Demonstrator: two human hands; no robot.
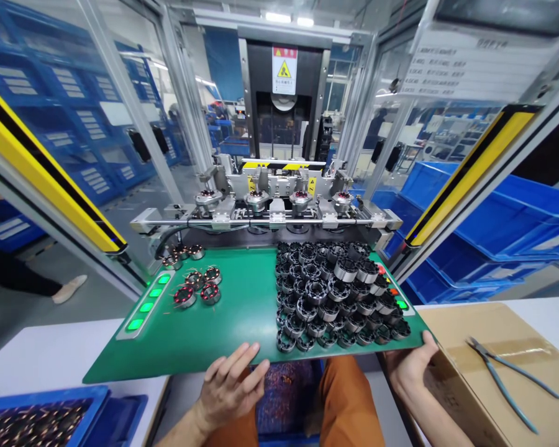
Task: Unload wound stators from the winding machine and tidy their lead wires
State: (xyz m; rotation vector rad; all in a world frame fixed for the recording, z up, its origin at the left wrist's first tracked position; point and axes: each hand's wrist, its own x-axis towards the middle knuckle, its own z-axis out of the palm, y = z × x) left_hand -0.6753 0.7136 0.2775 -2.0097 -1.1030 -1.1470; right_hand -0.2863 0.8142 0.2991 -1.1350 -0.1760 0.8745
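Note:
My left hand (236, 380) rests at the front edge of the green tabletop (242, 323), its fingers stretched out and holding nothing. At the front right corner, my right hand (412, 366) grips the tabletop's edge, thumb on top and the other fingers hidden below. Between and beyond the hands, many black-and-silver motor stator cores (315, 290) are massed on the right half, some stacked on others. Several copper-wound stators (210, 293) with loose wire ends lie on the left half.
A winding machine (277, 202) with several stator stations stands behind the tabletop. Green lit buttons (146, 307) flank it on the left. Cutting pliers (498, 366) lie on a cardboard box (535, 329) at right. Blue crates (517, 211) stand behind; a blue tray (100, 400) sits lower left.

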